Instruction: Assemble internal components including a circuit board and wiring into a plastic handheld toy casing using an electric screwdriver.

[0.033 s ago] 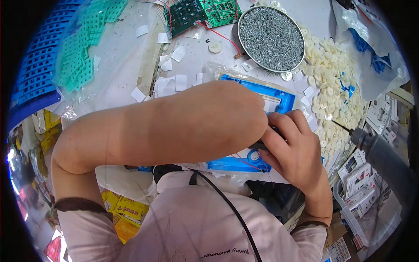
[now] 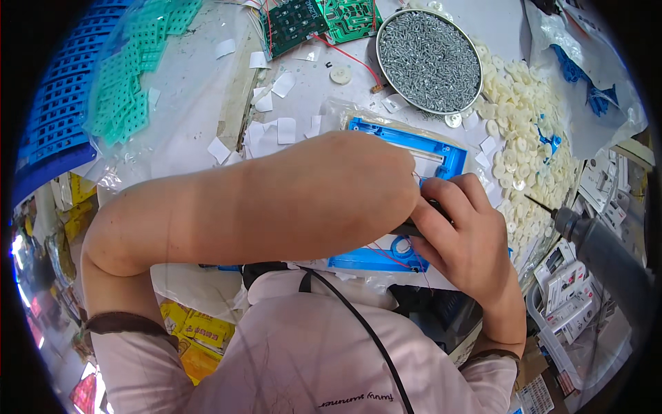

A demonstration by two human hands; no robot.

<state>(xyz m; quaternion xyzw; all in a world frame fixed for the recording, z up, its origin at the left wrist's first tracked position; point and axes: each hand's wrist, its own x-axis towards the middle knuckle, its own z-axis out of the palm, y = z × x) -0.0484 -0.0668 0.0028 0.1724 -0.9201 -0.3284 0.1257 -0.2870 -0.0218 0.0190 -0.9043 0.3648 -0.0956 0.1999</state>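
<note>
My left forearm reaches across the work from the left, and my left hand (image 2: pixel 369 183) shows only its back. Its fingers are hidden on the far side. Close against it, my right hand (image 2: pixel 463 231) has bent fingers closed round a small dark piece (image 2: pixel 409 229), mostly covered, whose kind I cannot make out. Beneath both hands lies a blue plastic frame (image 2: pixel 452 160), open and with a pale inside. Thin red wires and a blue ring (image 2: pixel 401 245) show in its near part.
A round tin of screws (image 2: pixel 431 62) stands beyond the frame. Cream plastic discs (image 2: pixel 527 138) are heaped at the right, near a powered screwdriver (image 2: pixel 586 234). Green circuit boards (image 2: pixel 293 27) lie far off, white paper bits (image 2: pixel 286 130) nearer. Bagged green pieces (image 2: pixel 127 103) and a blue basket (image 2: pixel 55 103) are left.
My left hand has shifted very slightly left, toward me. My right hand and the blue frame look the same.
</note>
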